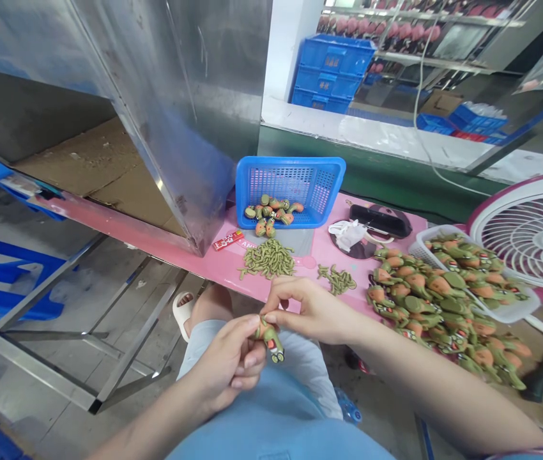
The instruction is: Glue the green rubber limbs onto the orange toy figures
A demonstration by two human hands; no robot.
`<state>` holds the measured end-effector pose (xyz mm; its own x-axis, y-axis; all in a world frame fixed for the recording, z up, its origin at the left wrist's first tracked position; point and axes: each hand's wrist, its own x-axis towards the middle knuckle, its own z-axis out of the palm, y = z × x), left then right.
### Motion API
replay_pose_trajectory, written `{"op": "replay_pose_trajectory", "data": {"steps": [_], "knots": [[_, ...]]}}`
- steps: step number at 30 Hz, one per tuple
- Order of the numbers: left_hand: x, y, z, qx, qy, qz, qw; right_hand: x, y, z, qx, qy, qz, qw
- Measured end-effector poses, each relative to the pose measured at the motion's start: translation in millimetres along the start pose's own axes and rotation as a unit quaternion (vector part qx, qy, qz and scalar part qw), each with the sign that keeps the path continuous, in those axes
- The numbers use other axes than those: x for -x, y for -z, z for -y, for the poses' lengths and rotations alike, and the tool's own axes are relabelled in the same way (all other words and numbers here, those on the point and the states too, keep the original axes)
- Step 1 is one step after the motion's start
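Observation:
A small green-and-orange toy figure (271, 342) with round eyes and a red spot is held over my lap. My left hand (237, 358) is closed round its side. The thumb and fingers of my right hand (300, 310) pinch at its top end; whether a small part sits between those fingertips is hidden. Just beyond my hands, a pile of thin curved green pieces (269, 259) lies on the pink table (226, 271). A smaller group of the same green pieces (336, 279) lies to its right.
A blue basket (290, 163) lies tipped toward me with several figures at its opening. A heap of similar figures (425, 300) spreads on the right, beside a white basket (515, 306) and a fan (535, 236). A metal cabinet (204, 115) stands left; a phone-like black object (381, 220) lies behind.

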<state>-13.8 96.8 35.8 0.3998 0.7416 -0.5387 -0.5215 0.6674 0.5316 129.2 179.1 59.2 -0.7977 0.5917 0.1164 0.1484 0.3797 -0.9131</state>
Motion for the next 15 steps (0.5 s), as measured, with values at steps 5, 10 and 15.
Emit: {"op": "replay_pose_trajectory", "data": {"steps": [5,10,15], "knots": [[-2,0.3,2,0.005,-0.011,-0.005,1.000,0,0,4,0.026,0.005,0.012,1.000],[1,1.6,-1,0.008,-0.074,0.003,0.997,6,3,3,0.077,0.055,-0.130,0.987],[4,3.9,-6,0.020,-0.168,0.056,0.984,17,-19,-4,-0.067,0.019,-0.202,0.977]]}}
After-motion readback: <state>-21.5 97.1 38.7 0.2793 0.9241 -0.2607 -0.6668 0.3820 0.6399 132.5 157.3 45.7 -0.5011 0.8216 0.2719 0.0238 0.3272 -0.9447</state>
